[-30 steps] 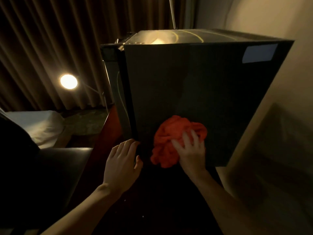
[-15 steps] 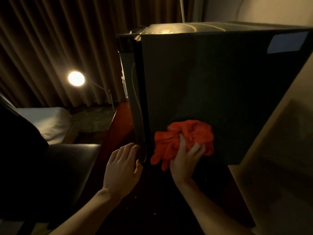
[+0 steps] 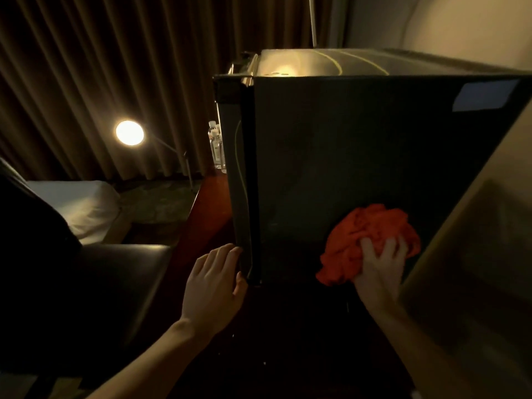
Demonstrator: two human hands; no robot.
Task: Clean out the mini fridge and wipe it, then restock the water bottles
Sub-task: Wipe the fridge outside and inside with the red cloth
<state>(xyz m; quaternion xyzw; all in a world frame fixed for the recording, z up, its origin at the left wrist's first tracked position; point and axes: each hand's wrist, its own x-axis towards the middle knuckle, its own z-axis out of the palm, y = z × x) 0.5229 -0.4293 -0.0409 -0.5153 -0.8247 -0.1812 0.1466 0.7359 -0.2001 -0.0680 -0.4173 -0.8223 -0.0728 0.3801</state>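
A black mini fridge [image 3: 359,156] stands on a dark wooden surface, its side panel facing me and its door at the left. My right hand [image 3: 380,269] presses a crumpled orange-red cloth [image 3: 371,240] against the lower right part of that side panel. My left hand [image 3: 214,283] rests flat with fingers apart against the fridge's lower front corner, holding nothing. Water bottles [image 3: 216,146] stand behind the fridge's left edge, partly hidden by it.
A lit lamp [image 3: 129,132] glows before brown curtains at the left. A white pillow [image 3: 77,205] and a dark leather seat [image 3: 86,298] lie at the lower left. A beige wall [image 3: 475,269] closes in tight on the fridge's right.
My right hand has slid the cloth to the right along the bottom of the side panel. The left hand stays at the corner. The bottles have come into sight as my view shifted.
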